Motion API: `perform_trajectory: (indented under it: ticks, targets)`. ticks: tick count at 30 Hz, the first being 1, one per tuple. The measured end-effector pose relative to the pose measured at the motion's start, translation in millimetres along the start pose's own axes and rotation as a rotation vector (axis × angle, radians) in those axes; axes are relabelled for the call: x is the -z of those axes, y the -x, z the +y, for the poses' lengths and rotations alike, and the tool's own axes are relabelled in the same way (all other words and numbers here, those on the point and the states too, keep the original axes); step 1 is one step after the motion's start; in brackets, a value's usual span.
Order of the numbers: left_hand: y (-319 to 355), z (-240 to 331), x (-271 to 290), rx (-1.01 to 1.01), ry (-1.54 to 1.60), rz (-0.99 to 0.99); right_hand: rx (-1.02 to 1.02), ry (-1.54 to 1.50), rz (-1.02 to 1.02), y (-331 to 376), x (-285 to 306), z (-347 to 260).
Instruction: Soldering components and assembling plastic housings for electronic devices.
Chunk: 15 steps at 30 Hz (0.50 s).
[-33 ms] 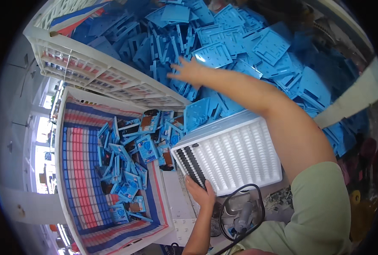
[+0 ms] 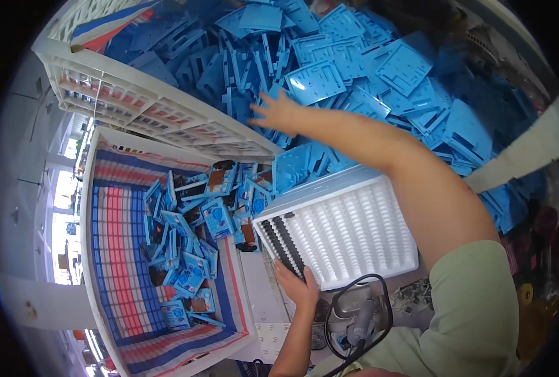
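The right hand (image 2: 276, 114), fingers spread, is over flat blue plastic panels (image 2: 315, 81) beside a white slatted crate (image 2: 157, 100). The left hand (image 2: 299, 290) clamps a white ribbed tray (image 2: 361, 234) holding black pieces (image 2: 284, 242) by its near-left corner.

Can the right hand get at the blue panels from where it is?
Probably yes: the right hand, fingers spread, looks empty and is right over or among the blue panels, with nothing visible blocking its way.

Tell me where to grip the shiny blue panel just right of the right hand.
I'd pinch the blue panel by its left edge, coming from the left: it looks thin and flat, lies uncovered atop the heap, and that edge faces the open right hand.
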<state>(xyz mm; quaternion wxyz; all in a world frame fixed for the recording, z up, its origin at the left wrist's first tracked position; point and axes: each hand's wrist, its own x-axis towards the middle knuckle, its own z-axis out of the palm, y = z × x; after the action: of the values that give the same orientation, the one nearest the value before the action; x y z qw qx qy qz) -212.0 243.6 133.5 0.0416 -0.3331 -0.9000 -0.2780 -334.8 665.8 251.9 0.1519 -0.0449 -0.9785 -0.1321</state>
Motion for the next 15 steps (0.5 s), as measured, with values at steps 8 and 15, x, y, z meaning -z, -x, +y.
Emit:
perform_trajectory:
  ticks: [8,15]
  targets:
    - [5.2,6.8,0.5,0.016,-0.003,0.029,0.094,0.168,-0.029,-10.6,-92.7,-16.1]
    - [-0.1,8.2,-4.3,0.041,-0.046,0.046,0.114,0.115,0.054,26.5,-58.6,39.8]
